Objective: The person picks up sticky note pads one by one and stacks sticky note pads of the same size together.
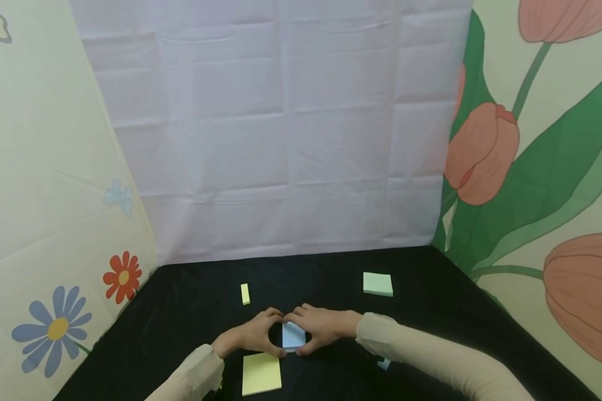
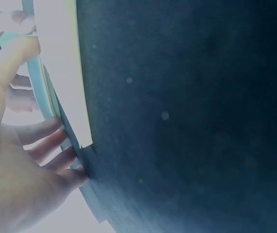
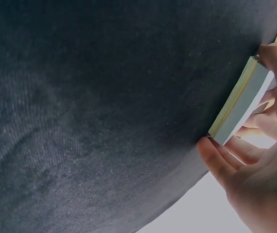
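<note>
A blue pad of sticky notes (image 1: 293, 336) lies on the black cloth between my two hands. My left hand (image 1: 257, 334) holds its left side, thumb at the near corner and fingers at the far one. On the other side my right hand (image 1: 326, 324) grips it the same way, thumb near and fingers far. Seen from the right wrist, the stack (image 3: 243, 104) has pale layers with a thin yellow line along its edge. Just nearer than the left thumb lies a larger yellow sticky note pad (image 1: 262, 374).
A narrow yellow sticky pad (image 1: 245, 294) lies farther back on the left. At the back right is a pale green pad (image 1: 378, 284). A small blue piece (image 1: 384, 363) shows partly under the right sleeve. White and flowered cloths surround the table.
</note>
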The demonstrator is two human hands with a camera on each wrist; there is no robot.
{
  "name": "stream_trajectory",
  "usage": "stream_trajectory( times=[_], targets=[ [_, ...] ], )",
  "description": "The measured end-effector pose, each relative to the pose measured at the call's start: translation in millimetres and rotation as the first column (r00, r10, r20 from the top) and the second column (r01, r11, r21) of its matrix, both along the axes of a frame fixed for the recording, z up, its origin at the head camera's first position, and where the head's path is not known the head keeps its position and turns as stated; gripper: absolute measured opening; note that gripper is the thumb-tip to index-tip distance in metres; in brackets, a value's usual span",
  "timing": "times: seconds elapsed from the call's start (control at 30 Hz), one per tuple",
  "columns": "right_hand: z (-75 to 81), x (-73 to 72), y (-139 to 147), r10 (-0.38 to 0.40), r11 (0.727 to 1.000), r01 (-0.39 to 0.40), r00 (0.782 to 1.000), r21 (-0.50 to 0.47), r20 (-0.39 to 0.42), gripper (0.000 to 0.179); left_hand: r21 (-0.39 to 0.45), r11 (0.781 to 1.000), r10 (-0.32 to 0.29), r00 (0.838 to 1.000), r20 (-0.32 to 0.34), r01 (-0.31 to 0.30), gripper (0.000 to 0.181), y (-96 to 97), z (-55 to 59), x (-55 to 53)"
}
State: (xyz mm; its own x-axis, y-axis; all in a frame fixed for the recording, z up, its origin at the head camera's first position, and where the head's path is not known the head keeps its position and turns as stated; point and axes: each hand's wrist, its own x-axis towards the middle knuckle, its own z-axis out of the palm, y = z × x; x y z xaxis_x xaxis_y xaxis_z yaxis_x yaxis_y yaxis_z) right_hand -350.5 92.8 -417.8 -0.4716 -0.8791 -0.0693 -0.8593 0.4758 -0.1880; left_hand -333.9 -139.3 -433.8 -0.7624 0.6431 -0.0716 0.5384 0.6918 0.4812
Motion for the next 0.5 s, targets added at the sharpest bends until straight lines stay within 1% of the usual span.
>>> stream_trajectory(
  times=[0.17,0.33,0.5],
  targets=[
    [2.1,1.2,0.6,-0.016,1.000,0.016,1.000,0.007,0.018,0.069,0.001,1.000,-0.002,1.000,-0.009,0.002,0.072,-0.1,-2.8,-1.1],
    [1.1,-0.6,2.8,-0.013,1.000,0.013,1.000,0.010,0.005,0.071,0.002,1.000,-0.009,1.000,-0.017,0.009,0.073,-1.2,-3.7,-2.4],
    [0.3,-2.1,5.4,-0.022,1.000,0.022,1.000,0.015,0.002,0.073,-0.002,0.999,-0.038,0.999,-0.038,0.038,0.075,-3.6,-3.4,-3.1]
  ],
)
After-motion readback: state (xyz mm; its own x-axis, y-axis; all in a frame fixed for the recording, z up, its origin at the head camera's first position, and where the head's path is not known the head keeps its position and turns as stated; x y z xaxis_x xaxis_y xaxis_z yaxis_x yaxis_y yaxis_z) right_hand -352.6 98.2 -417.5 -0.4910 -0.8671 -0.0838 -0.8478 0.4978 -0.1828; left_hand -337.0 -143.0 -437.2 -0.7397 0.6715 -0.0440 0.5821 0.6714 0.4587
